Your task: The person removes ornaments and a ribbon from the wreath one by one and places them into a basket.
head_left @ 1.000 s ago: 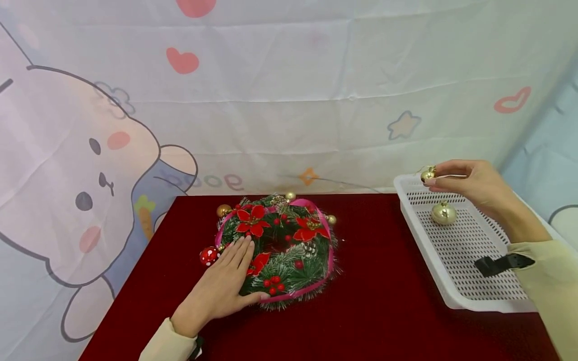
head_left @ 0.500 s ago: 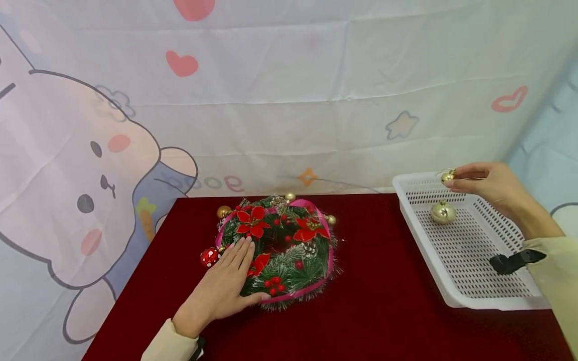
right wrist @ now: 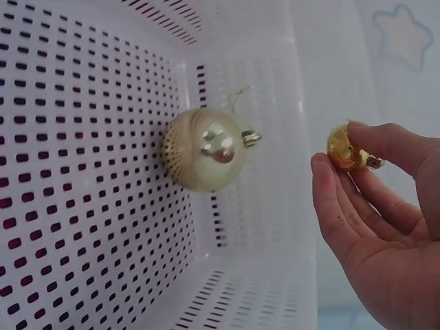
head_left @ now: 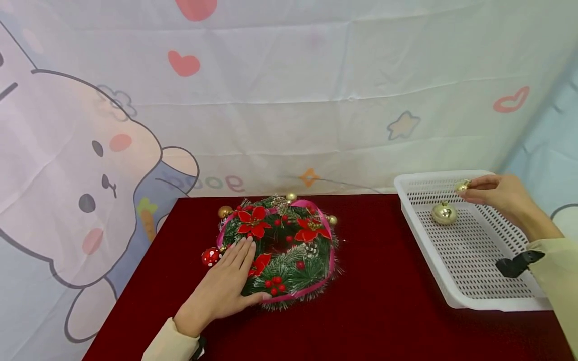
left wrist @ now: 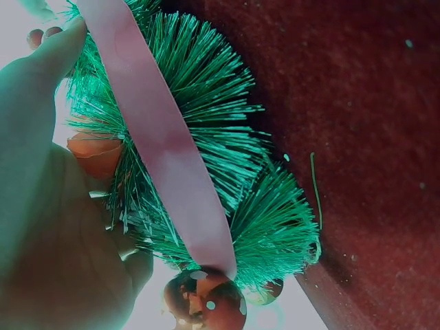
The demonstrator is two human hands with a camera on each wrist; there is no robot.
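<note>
A green Christmas wreath [head_left: 289,268] with red poinsettias, berries and a pink ribbon [left wrist: 161,130] lies on the table. My left hand [head_left: 226,286] rests on its left side, fingers straight. Beside those fingers is a red ball with white dots [head_left: 210,256]. My right hand [head_left: 506,200] pinches a small gold bauble [right wrist: 346,148] between thumb and fingers, over the far right part of a white plastic basket [head_left: 426,260]. Inside the basket sits a larger pale gold bauble [right wrist: 206,149], its cap and string showing in the right wrist view.
The table has a dark red cloth [head_left: 361,301]. Small gold balls [head_left: 331,220] and an orange-gold ball [head_left: 225,211] sit around the wreath's edge. Behind the table hangs a printed cloth backdrop [head_left: 289,100]. The basket's raised rim stands at the right.
My right hand has moved right and then slightly down with the small gold bauble, toward the basket's far right. My left hand stays on the wreath.
</note>
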